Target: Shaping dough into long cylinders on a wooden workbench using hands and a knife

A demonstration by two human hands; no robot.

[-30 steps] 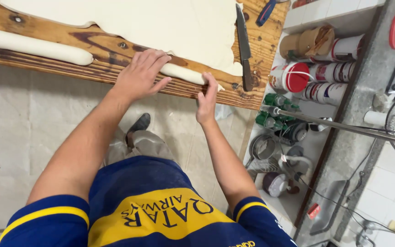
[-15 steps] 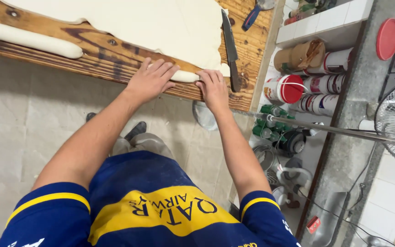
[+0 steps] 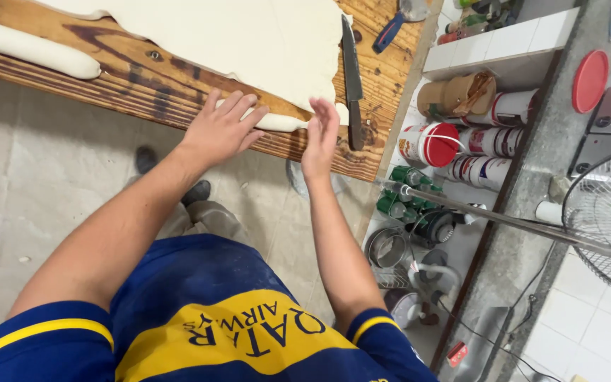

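Both arms are stretched out forward, bare from the short sleeves down. The left hand [image 3: 222, 131] is palm-down with fingers spread and flat. The right hand [image 3: 319, 139] is turned on edge, fingers straight and together, thumb side up. Neither of the hands grips anything.

Right hand [image 3: 319, 138] now off dough roll [image 3: 281, 122] (edge-up)

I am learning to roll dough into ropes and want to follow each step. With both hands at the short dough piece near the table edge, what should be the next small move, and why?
Probably bring the right hand flat onto the short dough roll beside the left hand. The left palm covers one end, while the right hand stands on edge at the other, so only part of the piece is pressed. The knife lies close, so keep the fingers clear of it.
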